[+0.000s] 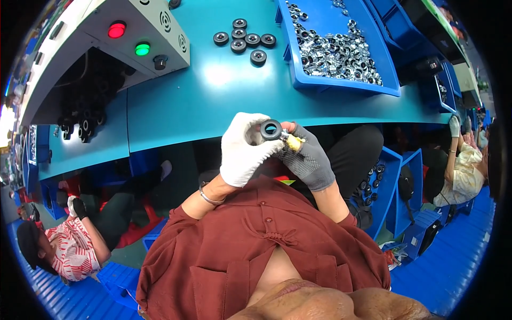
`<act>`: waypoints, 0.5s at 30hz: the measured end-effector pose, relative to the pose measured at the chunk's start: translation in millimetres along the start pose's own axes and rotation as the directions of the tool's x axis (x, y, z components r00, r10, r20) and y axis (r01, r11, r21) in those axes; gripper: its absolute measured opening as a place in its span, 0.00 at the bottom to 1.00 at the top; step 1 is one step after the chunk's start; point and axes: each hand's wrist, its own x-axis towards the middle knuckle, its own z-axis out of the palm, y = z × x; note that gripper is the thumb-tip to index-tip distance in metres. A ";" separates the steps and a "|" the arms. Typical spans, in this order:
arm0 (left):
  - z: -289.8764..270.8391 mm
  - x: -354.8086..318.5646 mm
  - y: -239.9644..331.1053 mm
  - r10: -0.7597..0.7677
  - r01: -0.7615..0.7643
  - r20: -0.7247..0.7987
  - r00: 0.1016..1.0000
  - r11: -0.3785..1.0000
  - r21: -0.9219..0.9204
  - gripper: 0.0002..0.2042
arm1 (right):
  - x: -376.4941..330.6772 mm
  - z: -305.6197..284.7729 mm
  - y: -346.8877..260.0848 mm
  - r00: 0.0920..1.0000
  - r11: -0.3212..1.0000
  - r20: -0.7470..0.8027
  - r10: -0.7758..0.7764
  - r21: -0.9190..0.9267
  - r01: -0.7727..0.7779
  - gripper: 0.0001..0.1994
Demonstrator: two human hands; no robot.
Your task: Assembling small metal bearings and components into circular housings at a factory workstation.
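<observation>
- Across the upper part of the view ran the teal bench (pixel 213 101), smooth and glossy, its near edge curving just above the person's hands.
- At the bench's far left corner stood a grey-white control box (pixel 128 37) with a red and a green round light and a black knob on its sloped face.
- Along the bench's far right edge sat a blue plastic tray (pixel 341 80), heaped with small shiny metal rings (pixel 336 53); by my judgement most of that stock was yet to be worked.
- Near the far middle edge lay a small cluster of black rubbery wheels (pixel 245 40), seven or so, round with a hole through the middle; they looked like finished pieces, so the work seemed only a little way in.
- Below the bench's near edge, the left hand (pixel 242 152), in a white knit glove, was closed around a black ring (pixel 271 129), held up between the fingertips.
- The right hand (pixel 309 157), in a grey dotted glove, pinched a small brass-coloured piece (pixel 294 142) hard against that ring.
- Both hands held their parts touching, over the lap and clear of the bench.
</observation>
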 end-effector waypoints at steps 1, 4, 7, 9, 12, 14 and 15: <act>0.4 0.0 0.7 -0.001 0.001 0.000 1.000 1.000 0.000 0.23 | 0.4 -1.1 0.5 1.000 1.000 0.010 -0.002 0.004 0.002 0.18; 0.8 -0.3 1.7 0.027 -0.027 -0.006 1.000 1.000 0.015 0.23 | 0.2 -1.2 0.6 1.000 1.000 0.019 -0.004 0.007 0.004 0.18; 0.5 -1.1 1.2 0.020 -0.020 -0.008 1.000 1.000 0.024 0.23 | -0.2 0.9 0.8 1.000 1.000 0.001 0.000 0.002 0.000 0.18; 0.4 -1.6 -0.4 0.013 -0.013 -0.007 1.000 1.000 -0.018 0.23 | 0.1 2.3 0.3 1.000 1.000 0.012 -0.005 0.002 0.005 0.18; 0.0 -1.6 -2.6 0.042 -0.042 -0.008 0.999 0.999 -0.006 0.23 | 0.2 3.4 -0.1 1.000 1.000 0.023 -0.009 0.001 0.009 0.19; 0.1 -1.7 -0.8 0.042 -0.042 -0.008 0.999 0.999 0.009 0.23 | 0.2 2.8 0.2 1.000 1.000 0.021 -0.009 0.000 0.009 0.19; 0.2 -1.7 -0.1 0.043 -0.042 -0.008 0.999 0.999 0.024 0.23 | 0.1 1.8 0.9 1.000 1.000 0.011 -0.006 -0.006 0.006 0.19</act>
